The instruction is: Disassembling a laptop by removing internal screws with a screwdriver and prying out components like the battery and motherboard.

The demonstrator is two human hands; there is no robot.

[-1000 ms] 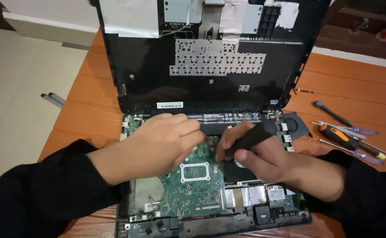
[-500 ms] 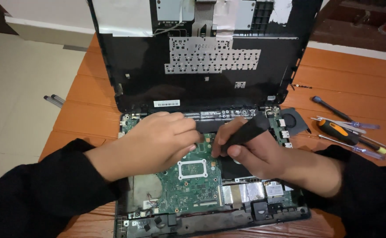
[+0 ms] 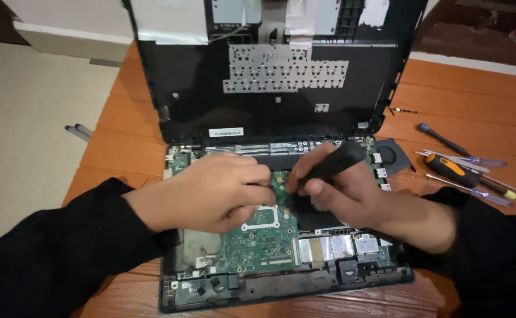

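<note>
Orange wooden desk carries an opened laptop; the left hand curls, fingers steadying the green board, while the right hand grips a black tool over it.

Loose tools on a wooden table

The orange-brown table carries an orange-handled screwdriver, a dark-handled one, a clear blue-tipped one and a small black fan; two pens lie on the tiled floor.
</note>
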